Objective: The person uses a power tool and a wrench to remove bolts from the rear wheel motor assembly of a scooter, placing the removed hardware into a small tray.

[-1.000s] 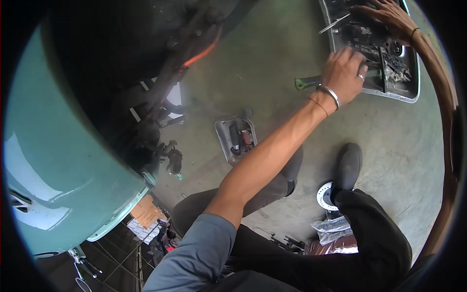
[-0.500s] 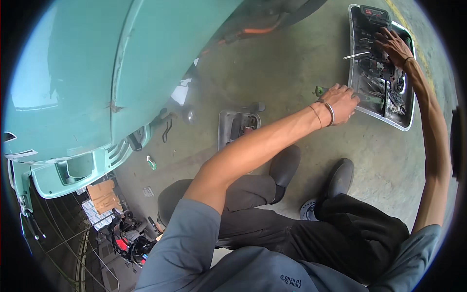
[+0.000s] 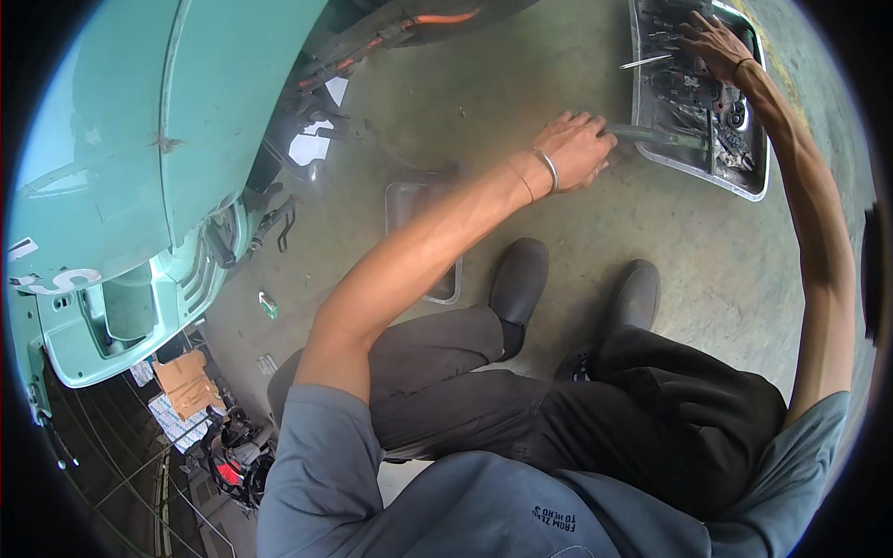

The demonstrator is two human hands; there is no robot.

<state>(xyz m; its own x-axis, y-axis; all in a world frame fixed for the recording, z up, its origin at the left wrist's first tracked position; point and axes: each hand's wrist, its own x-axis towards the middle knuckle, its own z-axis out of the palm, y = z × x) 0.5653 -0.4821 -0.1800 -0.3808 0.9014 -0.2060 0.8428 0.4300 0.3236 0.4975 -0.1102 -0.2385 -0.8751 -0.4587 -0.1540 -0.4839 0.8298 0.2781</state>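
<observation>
My left hand (image 3: pixel 572 151) is closed around one end of a long green-handled tool (image 3: pixel 656 137). The tool's far end reaches over the near part of a metal tray (image 3: pixel 693 172), and its kind cannot be made out. Over the far part of that tray is my right hand (image 3: pixel 716 48), fingers spread among dark tools and seemingly touching them. Below it in the tray lies a dark power tool (image 3: pixel 693 88). A thin metal rod (image 3: pixel 645 62) sticks out past the tray's left edge.
A pale green vehicle body (image 3: pixel 102 139) fills the left side. A smaller metal tray (image 3: pixel 400 200) lies on the floor, partly behind my left forearm. Cardboard (image 3: pixel 191 383) and a black-and-red heap (image 3: pixel 228 465) are at the lower left. A small green item (image 3: pixel 268 305) lies on the floor.
The whole view has shifted, so the tray and both hands sit further left and higher. My left hand has drawn away from the tray, showing more of the green-handled tool.
</observation>
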